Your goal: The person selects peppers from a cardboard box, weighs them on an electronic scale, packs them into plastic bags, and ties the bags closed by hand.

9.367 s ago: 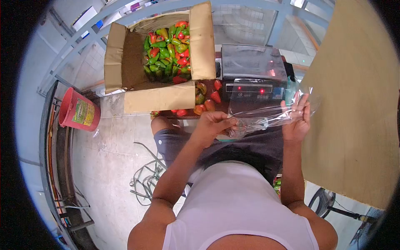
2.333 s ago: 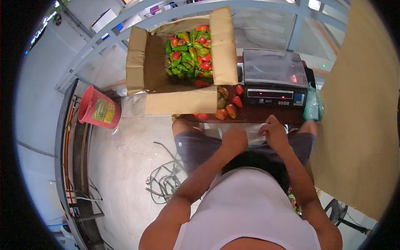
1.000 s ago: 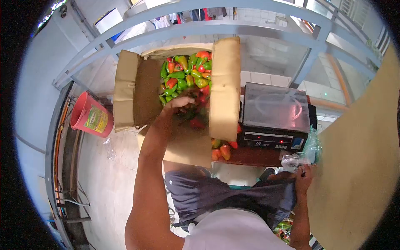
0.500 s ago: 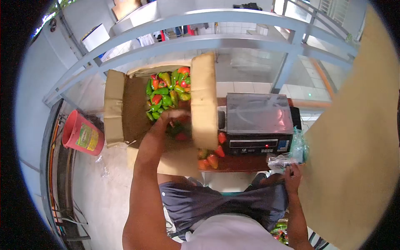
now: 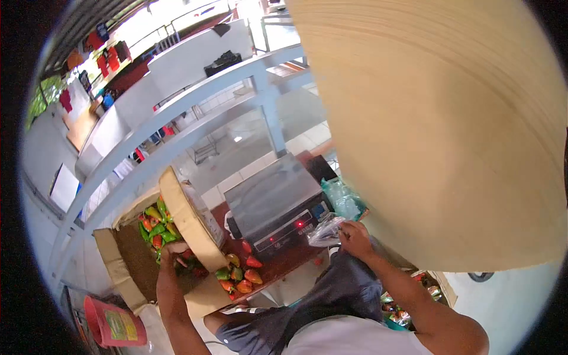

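Inside the open cardboard box (image 5: 110,258), my left hand (image 5: 174,251) reaches among green and red peppers (image 5: 155,220); its fingers are partly hidden in shadow, so any hold on a pepper cannot be made out. My right hand (image 5: 354,236) is closed on a clear plastic bag (image 5: 325,232) at the front right corner of the scale (image 5: 275,204). Just behind that hand lies a green plastic bag (image 5: 344,200). Several loose peppers (image 5: 244,278) rest on the dark red table (image 5: 288,265) between the box and the scale.
A large tan board (image 5: 438,136) stands close on the right. A red bucket (image 5: 112,322) is at the lower left. Below my right arm, another box (image 5: 445,289) holds wrapped peppers. A blue-grey railing (image 5: 195,121) runs behind the table.
The view has turned to the right and tilted. My left hand left the lap area for the pepper box and remains inside it. My right hand remains by the scale with the clear bag.
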`<action>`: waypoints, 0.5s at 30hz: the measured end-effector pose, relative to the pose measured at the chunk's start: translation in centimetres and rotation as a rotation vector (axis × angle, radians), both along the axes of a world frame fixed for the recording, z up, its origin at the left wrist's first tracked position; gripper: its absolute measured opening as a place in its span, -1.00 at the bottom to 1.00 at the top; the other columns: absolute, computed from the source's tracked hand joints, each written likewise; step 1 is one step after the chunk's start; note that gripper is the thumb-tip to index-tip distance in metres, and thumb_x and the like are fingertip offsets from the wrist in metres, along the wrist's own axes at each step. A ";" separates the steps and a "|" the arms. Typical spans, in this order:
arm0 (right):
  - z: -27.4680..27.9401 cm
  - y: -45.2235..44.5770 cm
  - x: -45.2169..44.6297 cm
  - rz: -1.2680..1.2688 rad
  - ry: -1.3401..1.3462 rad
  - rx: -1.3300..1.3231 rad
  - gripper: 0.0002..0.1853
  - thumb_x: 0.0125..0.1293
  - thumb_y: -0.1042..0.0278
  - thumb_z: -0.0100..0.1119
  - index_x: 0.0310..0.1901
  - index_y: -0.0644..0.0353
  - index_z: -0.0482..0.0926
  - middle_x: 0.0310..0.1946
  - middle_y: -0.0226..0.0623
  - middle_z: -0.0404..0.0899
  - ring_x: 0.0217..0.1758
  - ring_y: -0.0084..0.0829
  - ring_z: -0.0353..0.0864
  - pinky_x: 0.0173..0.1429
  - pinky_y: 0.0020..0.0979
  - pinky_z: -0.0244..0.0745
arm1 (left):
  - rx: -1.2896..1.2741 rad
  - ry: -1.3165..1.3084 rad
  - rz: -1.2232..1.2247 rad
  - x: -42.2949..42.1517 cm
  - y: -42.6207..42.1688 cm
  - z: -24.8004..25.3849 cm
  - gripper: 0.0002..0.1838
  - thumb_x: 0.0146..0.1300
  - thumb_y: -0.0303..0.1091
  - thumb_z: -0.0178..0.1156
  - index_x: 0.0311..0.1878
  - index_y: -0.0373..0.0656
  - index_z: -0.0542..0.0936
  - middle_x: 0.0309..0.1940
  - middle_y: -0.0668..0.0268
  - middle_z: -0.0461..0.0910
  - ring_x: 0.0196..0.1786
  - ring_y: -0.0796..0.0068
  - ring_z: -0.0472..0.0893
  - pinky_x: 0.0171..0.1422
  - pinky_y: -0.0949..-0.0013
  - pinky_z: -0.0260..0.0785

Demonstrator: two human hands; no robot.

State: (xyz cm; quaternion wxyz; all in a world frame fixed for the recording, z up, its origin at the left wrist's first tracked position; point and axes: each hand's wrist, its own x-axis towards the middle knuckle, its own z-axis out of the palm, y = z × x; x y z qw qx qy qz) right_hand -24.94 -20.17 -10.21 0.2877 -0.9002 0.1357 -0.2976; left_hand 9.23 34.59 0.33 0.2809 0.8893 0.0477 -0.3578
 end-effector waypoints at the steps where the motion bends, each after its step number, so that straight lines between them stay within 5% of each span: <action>1: -0.1 -0.2 0.1 0.010 0.023 -0.009 -0.73 0.18 0.28 0.29 -0.10 0.17 0.70 -0.05 -0.15 0.70 0.03 -0.09 0.64 0.29 -0.05 0.40 | -0.012 -0.011 0.025 -0.2 0.3 -0.2 -0.20 0.28 0.39 -0.04 0.36 -0.04 0.41 0.25 0.10 0.50 0.10 0.00 0.61 -0.20 -0.11 0.68; 8: 0.7 -0.6 -0.6 0.046 -0.037 -0.071 -0.69 0.17 0.32 0.29 -0.05 0.22 0.68 -0.10 -0.05 0.67 0.04 -0.03 0.61 0.22 -0.12 0.47 | -0.309 -0.069 0.391 0.4 3.5 -4.9 -0.22 0.28 0.39 -0.02 0.34 -0.01 0.43 0.26 0.12 0.50 0.12 0.02 0.60 -0.18 -0.14 0.68; 9: 1.0 -0.6 -0.8 0.045 -0.054 -0.065 -0.69 0.16 0.34 0.29 -0.05 0.21 0.68 -0.10 -0.03 0.67 0.04 -0.01 0.61 0.22 -0.11 0.46 | -0.272 -0.059 0.361 0.5 3.0 -4.8 -0.22 0.28 0.39 -0.02 0.34 -0.01 0.43 0.26 0.12 0.49 0.13 0.02 0.60 -0.18 -0.15 0.68; 12: 0.7 -1.1 -1.2 0.069 -0.085 0.001 -0.68 0.17 0.34 0.28 -0.03 0.20 0.69 -0.09 -0.03 0.66 0.04 0.00 0.60 0.23 -0.10 0.46 | 0.218 -0.094 -0.193 -3.7 -3.0 2.0 -0.38 0.21 -0.03 0.31 0.27 -0.11 0.46 0.12 0.08 0.57 0.08 -0.03 0.60 -0.21 -0.15 0.66; 15: -0.2 -1.4 -1.5 0.055 -0.084 -0.025 -0.71 0.19 0.34 0.25 -0.04 0.15 0.70 -0.06 -0.08 0.66 0.05 -0.03 0.60 0.21 -0.12 0.47 | 0.136 -0.185 -0.110 -7.6 -2.9 4.8 -0.43 0.23 -0.21 0.30 0.31 -0.06 0.44 0.15 0.14 0.57 0.11 -0.05 0.60 -0.21 -0.23 0.65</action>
